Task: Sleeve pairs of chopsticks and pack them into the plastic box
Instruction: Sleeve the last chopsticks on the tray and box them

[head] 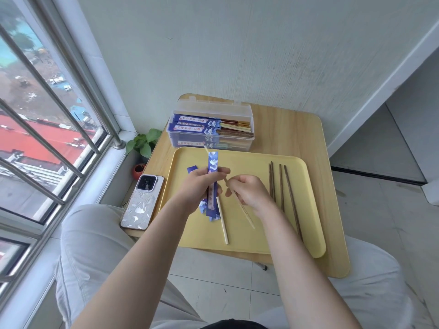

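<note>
Seen from the head camera, a seated person works over a yellow tray (247,162) on a small wooden desk (297,129). The left hand (200,187) grips a blue paper sleeve (212,173) upright, with a pale chopstick (222,222) running alongside or into it, its tip showing above the sleeve; which cannot be told. The right hand (250,192), just beside the left at 3 o'clock, pinches a second pale chopstick (247,216), apparently lining it up for the sleeve. Spare sleeves (209,211) lie under the left hand. At 12 o'clock on the desk, the clear plastic box (211,125) already holds several sleeved pairs, so the job looks well advanced. At 3 o'clock on the tray, four dark wooden chopsticks (283,186) remain bare, seemingly two pairs still to sleeve after this one. A phone (142,201) rests at 9 o'clock.
</note>
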`<state>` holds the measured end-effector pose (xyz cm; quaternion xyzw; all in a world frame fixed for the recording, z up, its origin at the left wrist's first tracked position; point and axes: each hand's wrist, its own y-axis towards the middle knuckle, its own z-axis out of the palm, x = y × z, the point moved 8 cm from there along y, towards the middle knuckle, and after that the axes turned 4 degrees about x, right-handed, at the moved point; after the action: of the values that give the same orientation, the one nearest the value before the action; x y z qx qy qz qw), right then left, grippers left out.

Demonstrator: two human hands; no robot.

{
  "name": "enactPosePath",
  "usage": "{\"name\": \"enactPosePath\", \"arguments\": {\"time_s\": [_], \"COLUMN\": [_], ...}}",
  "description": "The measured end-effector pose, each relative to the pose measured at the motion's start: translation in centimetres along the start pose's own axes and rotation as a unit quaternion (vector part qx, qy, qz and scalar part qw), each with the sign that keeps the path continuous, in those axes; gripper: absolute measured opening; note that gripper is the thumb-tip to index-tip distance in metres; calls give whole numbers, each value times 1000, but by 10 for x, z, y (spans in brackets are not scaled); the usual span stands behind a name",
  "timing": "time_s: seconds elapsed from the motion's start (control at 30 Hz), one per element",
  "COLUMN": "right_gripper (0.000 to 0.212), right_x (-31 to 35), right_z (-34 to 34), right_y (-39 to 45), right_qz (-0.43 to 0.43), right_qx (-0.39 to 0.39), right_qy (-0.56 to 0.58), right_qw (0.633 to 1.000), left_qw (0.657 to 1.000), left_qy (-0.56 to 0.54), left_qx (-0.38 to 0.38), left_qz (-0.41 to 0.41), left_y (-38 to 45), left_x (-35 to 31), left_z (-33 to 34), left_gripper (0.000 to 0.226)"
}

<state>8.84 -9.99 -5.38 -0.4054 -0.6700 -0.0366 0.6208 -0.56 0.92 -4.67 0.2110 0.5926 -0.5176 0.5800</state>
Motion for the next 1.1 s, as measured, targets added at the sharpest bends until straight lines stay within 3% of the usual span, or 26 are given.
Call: {"name": "enactPosePath", "arguments": {"time_s": [0.07, 0.23, 0.33, 0.43, 0.6, 0.73, 0.8, 0.97, 1.1], "right_gripper": [15, 5, 10, 6, 14, 29, 33, 35, 35], "right_x": [3, 2, -1, -3, 1, 6, 10, 19, 21], "right_z": [4, -13, -28, -21, 4, -32, -51, -67, -68], "right_y": [-1, -4, -2, 1, 0, -2, -6, -10, -10], "right_qz": [-7, -20, -35, -23, -22, -60, -76, -87, -96], "right_qx": [26, 28, -30, -55, -73, -201, -245, -255, -257], "right_qy": [-8, 29, 189, 406, 380, 354, 346, 352, 337], "right_qw": [1000, 999, 981, 912, 922, 911, 902, 897, 900], "left_qw": [1000, 975, 958, 958, 990, 994, 994, 955, 939], "left_qy": [-11, -162, -229, -248, -111, -36, 21, 249, 291], "left_qx": [-10, -149, -172, -145, -86, -71, -60, 45, 103], "left_qz": [9, 23, 16, 6, -4, -68, -89, -151, -151], "left_y": [1, -1, -4, -3, -3, -9, -10, -15, -16], "left_x": [-4, 3, 9, 12, 2, 2, 5, 22, 31], "left_z": [1, -35, -39, -22, 4, -1, -7, 4, 12], "left_gripper": [28, 24, 26, 26, 29, 77, 88, 79, 77]}}
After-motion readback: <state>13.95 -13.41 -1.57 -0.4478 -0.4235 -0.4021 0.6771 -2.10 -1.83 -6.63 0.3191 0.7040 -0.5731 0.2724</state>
